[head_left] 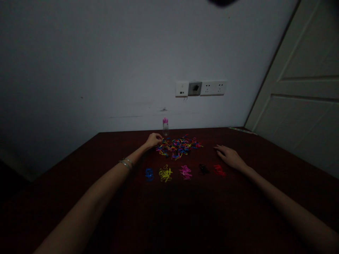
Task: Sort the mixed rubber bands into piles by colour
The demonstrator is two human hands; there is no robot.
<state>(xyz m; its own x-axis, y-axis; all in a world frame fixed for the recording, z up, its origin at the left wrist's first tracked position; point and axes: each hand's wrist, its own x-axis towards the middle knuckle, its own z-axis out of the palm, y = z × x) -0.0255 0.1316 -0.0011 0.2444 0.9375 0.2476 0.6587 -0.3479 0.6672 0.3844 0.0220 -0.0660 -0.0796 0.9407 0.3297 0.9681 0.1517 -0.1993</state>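
A loose heap of small multicoloured bands lies on the dark red table. My left hand is at the heap's left edge, fingers pinched together; what they hold, if anything, is too small to name. To the right of the heap my right hand rests on the table with its fingers stretched out, holding nothing. Nearer me is a row of single-colour piles: blue, yellow, pink, black and red. The red pile is closest to my right hand.
Behind the heap, a small clear bottle with a pink top stands near the wall. Sockets are set in the wall. A thin pale strip lies at the table's back right edge, by a white door.
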